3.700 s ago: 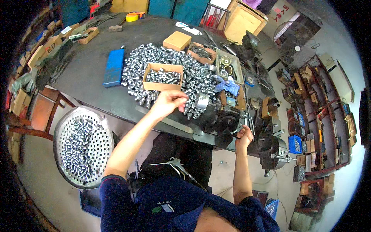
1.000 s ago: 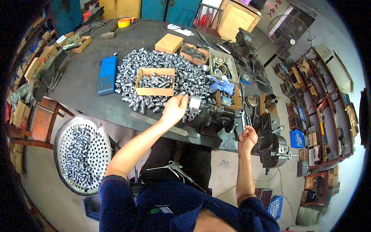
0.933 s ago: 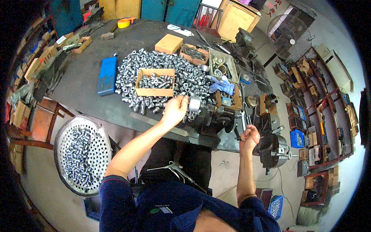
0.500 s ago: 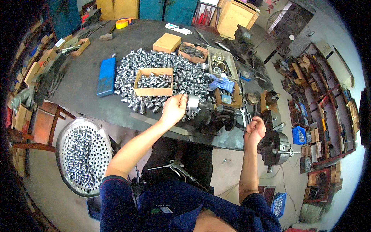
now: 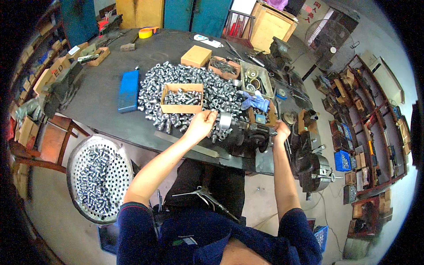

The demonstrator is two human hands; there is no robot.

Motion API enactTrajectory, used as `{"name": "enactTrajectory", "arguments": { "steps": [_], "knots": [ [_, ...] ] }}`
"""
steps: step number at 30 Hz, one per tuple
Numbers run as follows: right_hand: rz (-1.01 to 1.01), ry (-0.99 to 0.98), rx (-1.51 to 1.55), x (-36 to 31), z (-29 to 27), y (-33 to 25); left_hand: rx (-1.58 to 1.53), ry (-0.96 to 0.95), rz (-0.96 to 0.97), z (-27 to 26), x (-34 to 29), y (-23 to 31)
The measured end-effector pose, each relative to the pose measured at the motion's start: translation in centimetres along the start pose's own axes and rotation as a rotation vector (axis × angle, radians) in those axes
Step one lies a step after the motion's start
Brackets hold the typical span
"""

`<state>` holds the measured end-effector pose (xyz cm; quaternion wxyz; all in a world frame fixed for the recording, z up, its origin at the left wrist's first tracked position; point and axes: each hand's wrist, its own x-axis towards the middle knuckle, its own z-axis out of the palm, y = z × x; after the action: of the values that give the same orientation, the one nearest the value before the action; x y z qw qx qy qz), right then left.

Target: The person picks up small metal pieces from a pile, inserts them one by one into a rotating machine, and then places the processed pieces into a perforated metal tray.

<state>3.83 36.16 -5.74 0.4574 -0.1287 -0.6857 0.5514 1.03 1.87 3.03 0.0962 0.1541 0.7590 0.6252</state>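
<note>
My left hand (image 5: 202, 125) is closed in a pinch at the left face of a silver round chuck (image 5: 225, 120). What its fingertips hold there is hidden. The chuck sits on a dark bench-mounted fixture (image 5: 257, 135) near the table's front edge. At the right end of this fixture, my right hand (image 5: 281, 134) has its fingers curled in; whatever they grip cannot be made out. Just behind my left hand stands an open cardboard box (image 5: 181, 108) with metal fittings in it. A big heap of shiny metal fittings (image 5: 152, 84) surrounds that box.
A blue case (image 5: 128, 91) lies left of the heap. Blue gloves (image 5: 256, 102) rest on a small box behind the fixture. A perforated metal tray (image 5: 120, 170) with more fittings stands at the left. A heavy dark machine part (image 5: 311, 173) juts out at the table's right edge.
My right hand has moved left and up, from beside the wrench to the right end of the fixture. My left hand stays at the chuck. The whole view has shifted slightly.
</note>
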Motion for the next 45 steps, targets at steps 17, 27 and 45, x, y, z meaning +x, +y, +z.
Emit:
{"name": "enactTrajectory", "arguments": {
  "steps": [17, 27, 45],
  "knots": [
    [0.447, -0.845, -0.099, -27.6, -4.3, -7.5, -0.917, -0.237, -0.247, -5.0, -9.9, -5.8],
    [1.06, -1.18, 0.101, -31.0, -0.8, -3.2, -0.976, -0.209, -0.13, -5.8, -12.6, -6.7],
    [0.657, -0.926, -0.38, -25.8, -7.4, -12.7, 0.227, -0.264, 0.002, -3.3, -15.3, -10.6]
  ]
}}
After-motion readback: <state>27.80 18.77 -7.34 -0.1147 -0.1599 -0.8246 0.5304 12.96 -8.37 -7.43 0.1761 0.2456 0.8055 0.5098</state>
